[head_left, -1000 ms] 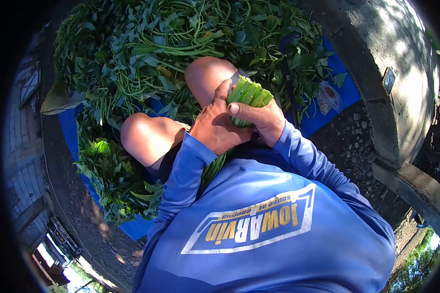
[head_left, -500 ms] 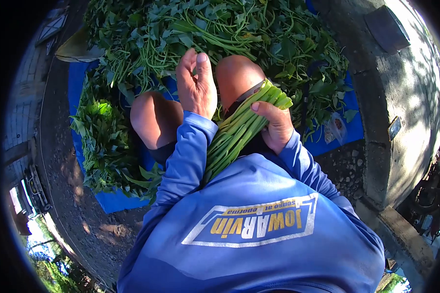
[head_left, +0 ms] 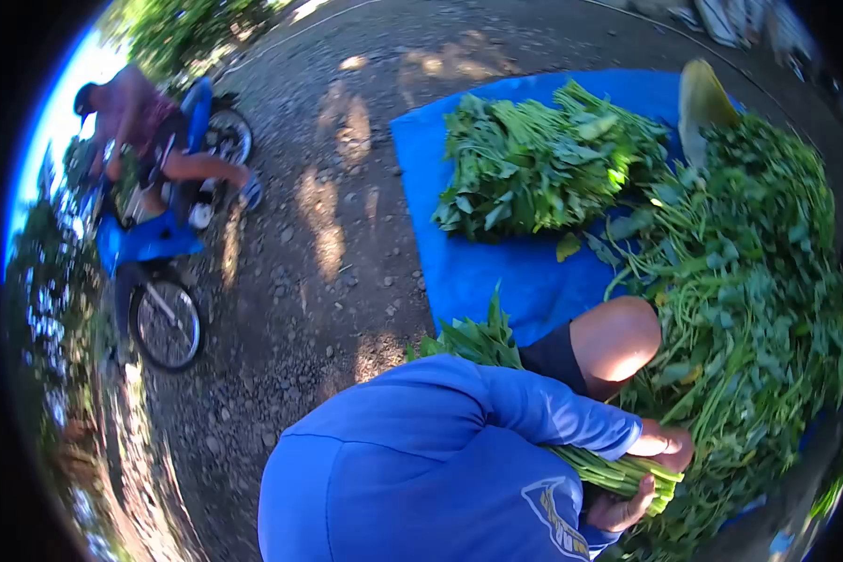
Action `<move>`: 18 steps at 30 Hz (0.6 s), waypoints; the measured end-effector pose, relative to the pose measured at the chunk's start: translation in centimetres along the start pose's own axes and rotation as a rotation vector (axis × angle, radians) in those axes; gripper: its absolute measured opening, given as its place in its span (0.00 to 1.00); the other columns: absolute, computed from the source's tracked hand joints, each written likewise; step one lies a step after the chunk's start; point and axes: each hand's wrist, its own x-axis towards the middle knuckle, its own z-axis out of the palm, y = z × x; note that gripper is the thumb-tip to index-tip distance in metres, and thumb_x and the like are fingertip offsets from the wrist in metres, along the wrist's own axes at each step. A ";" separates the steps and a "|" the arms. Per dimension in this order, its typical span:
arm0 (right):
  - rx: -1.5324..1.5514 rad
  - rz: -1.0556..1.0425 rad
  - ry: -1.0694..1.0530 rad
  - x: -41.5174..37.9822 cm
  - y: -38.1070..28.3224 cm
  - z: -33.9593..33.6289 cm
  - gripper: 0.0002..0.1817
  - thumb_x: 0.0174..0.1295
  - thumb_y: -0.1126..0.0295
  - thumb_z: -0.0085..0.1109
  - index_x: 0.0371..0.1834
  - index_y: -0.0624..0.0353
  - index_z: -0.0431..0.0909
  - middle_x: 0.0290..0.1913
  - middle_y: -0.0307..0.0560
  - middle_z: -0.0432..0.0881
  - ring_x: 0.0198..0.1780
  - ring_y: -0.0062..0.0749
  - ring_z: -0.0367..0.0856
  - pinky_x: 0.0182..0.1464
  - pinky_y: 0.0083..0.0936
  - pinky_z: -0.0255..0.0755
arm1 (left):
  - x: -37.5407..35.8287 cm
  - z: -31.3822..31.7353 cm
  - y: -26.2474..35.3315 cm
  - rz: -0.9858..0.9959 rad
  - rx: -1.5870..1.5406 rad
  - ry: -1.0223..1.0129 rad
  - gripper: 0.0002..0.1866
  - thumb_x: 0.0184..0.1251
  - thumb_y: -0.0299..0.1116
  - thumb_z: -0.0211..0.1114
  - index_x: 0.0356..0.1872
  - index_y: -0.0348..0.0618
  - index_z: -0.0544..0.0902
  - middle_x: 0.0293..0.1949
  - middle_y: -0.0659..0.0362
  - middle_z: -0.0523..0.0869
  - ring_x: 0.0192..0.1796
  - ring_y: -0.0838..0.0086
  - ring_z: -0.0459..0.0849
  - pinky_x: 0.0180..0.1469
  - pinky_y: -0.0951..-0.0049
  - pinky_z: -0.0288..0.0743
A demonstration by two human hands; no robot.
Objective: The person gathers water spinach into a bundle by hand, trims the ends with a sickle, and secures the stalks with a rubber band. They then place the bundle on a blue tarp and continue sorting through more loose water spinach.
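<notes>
A bundle of water spinach (head_left: 618,471) lies across my lap, its pale cut stem ends pointing right and its leafy tops (head_left: 482,339) showing beyond my left arm. My right hand (head_left: 623,509) grips the bundle near the cut ends, thumb over the stems. Against the upper side of the same stems, my left hand (head_left: 663,444) is closed, fingers curled and partly hidden. A large loose heap of water spinach (head_left: 749,309) spreads in front of my knees. Neatly stacked bundles of greens (head_left: 543,169) rest on the blue tarp (head_left: 496,276).
On the gravel ground (head_left: 300,309) to my left, a person (head_left: 140,122) sits astride a blue motorcycle (head_left: 150,245). A yellowish curved object (head_left: 704,98) stands at the tarp's far edge. My bare knee (head_left: 618,337) is between the tarp and the heap.
My view has swung left, bringing the motorcycle and its rider into sight. My left hand, raised and open before, has come down onto the stems. My right hand still holds the bundle.
</notes>
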 end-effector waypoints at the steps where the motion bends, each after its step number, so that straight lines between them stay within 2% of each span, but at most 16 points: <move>1: -0.017 0.036 -0.052 0.6 -0.1 0.1 0.34 0.70 0.52 0.65 0.72 0.63 0.73 0.63 0.59 0.83 0.63 0.49 0.84 0.67 0.48 0.79 | -0.3 -0.5 -0.6 0.009 0.040 -0.009 0.29 0.84 0.53 0.47 0.62 0.40 0.86 0.63 0.48 0.85 0.69 0.54 0.79 0.72 0.58 0.71; 3: -0.103 0.068 0.000 1.6 -0.1 1.6 0.35 0.70 0.51 0.66 0.72 0.63 0.72 0.64 0.58 0.83 0.63 0.49 0.84 0.67 0.49 0.79 | -0.8 -1.3 -1.1 0.019 0.086 -0.003 0.28 0.83 0.51 0.49 0.60 0.40 0.86 0.61 0.49 0.86 0.67 0.54 0.80 0.70 0.58 0.72; 15: -0.255 0.104 -0.055 4.4 2.6 4.5 0.36 0.70 0.51 0.66 0.74 0.62 0.71 0.65 0.58 0.82 0.63 0.49 0.84 0.67 0.49 0.79 | -1.8 -5.8 -4.9 -0.014 0.264 0.019 0.20 0.75 0.43 0.59 0.50 0.40 0.92 0.50 0.52 0.91 0.55 0.54 0.87 0.61 0.59 0.79; 18: -0.269 0.100 -0.055 4.3 2.7 4.5 0.36 0.70 0.50 0.66 0.74 0.62 0.71 0.65 0.58 0.82 0.63 0.48 0.83 0.67 0.49 0.79 | -1.5 -6.5 -4.6 -0.084 0.314 0.006 0.18 0.74 0.41 0.61 0.47 0.40 0.93 0.47 0.52 0.92 0.52 0.54 0.89 0.58 0.59 0.81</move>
